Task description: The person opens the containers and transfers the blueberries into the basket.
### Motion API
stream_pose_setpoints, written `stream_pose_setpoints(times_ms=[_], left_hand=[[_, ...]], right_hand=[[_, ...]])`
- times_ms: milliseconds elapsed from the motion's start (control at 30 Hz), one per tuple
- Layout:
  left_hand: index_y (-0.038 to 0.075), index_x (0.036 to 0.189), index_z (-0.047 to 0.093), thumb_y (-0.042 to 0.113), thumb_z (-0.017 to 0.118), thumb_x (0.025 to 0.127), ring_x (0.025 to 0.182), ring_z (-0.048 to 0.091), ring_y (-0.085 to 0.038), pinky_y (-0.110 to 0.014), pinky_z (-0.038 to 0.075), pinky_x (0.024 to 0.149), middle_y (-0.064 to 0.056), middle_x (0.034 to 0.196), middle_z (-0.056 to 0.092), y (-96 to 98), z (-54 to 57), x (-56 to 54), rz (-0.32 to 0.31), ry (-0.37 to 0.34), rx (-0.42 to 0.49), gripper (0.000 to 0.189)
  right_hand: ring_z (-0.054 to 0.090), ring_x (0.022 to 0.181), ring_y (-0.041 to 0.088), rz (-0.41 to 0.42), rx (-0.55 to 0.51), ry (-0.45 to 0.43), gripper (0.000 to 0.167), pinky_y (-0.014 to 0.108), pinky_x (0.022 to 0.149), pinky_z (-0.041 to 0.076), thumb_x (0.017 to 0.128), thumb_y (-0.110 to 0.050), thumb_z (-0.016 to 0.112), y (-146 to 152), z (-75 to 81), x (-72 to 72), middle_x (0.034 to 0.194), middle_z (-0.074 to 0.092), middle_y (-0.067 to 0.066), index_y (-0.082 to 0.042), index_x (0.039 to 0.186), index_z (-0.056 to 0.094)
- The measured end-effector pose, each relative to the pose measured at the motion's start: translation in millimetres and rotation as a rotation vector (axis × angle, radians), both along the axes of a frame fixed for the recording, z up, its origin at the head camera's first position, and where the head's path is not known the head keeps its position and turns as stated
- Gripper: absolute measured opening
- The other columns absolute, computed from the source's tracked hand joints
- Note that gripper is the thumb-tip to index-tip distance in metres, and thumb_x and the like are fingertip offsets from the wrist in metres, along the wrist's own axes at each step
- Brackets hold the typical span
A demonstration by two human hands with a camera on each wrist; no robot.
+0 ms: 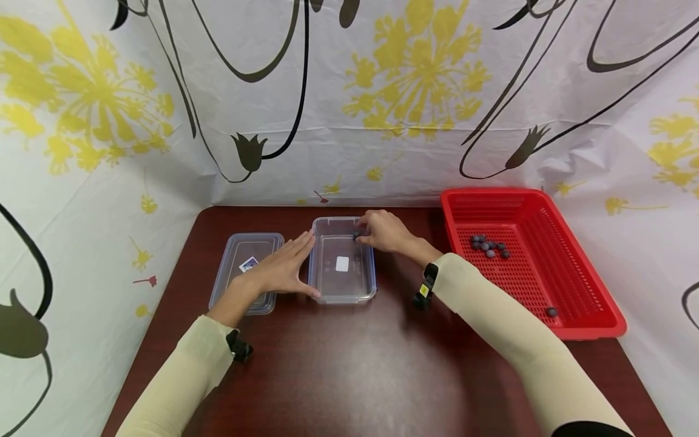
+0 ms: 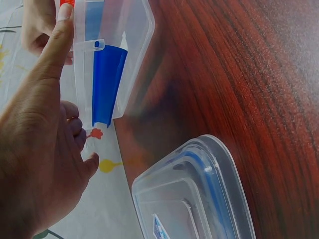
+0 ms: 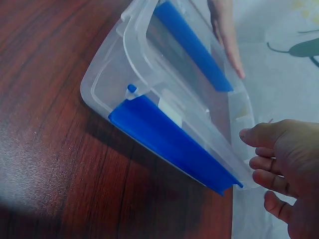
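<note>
A clear plastic container (image 1: 343, 282) with blue side clips stands on the table, a white label on its floor. My left hand (image 1: 284, 264) spreads along its left side, with the thumb near the front corner and the straight fingers at the rim. At the far right corner, my right hand (image 1: 384, 230) reaches over the rim and pinches a dark blueberry (image 1: 356, 235) at the fingertips. In the right wrist view the thumb and curled fingers (image 3: 264, 179) show beside the container wall, with the berry hidden.
A clear lid (image 1: 232, 261) with a blue seal and a sticker lies left of the container, partly under my left hand. On the right stands a red plastic basket (image 1: 581, 261) holding several blueberries (image 1: 490, 246). A patterned sheet (image 1: 338, 164) hangs behind the dark wooden table (image 1: 338, 364).
</note>
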State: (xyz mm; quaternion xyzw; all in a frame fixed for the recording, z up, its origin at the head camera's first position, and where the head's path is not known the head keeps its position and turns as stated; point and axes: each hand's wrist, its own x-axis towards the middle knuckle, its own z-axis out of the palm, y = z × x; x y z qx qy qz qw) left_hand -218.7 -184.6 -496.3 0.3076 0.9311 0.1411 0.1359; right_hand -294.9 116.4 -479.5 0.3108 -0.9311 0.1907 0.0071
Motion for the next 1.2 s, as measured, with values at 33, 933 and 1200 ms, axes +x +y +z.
stream_pose_setpoints(times_ms=[33,933,1200], left_hand=[[0.002,0.169,0.007,0.076,0.08,0.078,0.164,0.003,-0.032,-0.052,0.009,0.132,-0.014,0.178,-0.003,0.0,0.0,-0.1,-0.001,0.001,0.0,0.139],[0.001,0.169,0.007,0.077,0.078,0.078,0.165,0.002,-0.029,-0.05,0.008,0.132,-0.014,0.178,-0.002,0.0,-2.2,-0.4,-0.003,0.013,-0.007,0.139],[0.001,0.169,0.008,0.076,0.079,0.078,0.165,0.002,-0.029,-0.051,0.008,0.132,-0.014,0.178,-0.001,-0.3,-1.6,0.0,-0.004,0.016,-0.002,0.138]], right_hand=[[0.07,0.09,0.026,-0.005,0.022,0.006,0.037,0.044,0.077,0.058,0.089,-0.024,0.086,-1,-1.1,-1.3,0.113,0.075,0.011,-0.005,0.12,0.08],[0.075,0.089,0.031,-0.128,0.278,0.026,0.02,0.054,0.068,0.061,0.09,-0.03,0.084,-21,-19.9,-6.7,0.1,0.078,0.006,-0.015,0.103,0.081],[0.074,0.095,0.027,-0.15,0.164,-0.033,0.031,0.049,0.075,0.061,0.088,-0.027,0.085,-19,-20.5,-6.1,0.107,0.079,0.004,-0.018,0.118,0.082]])
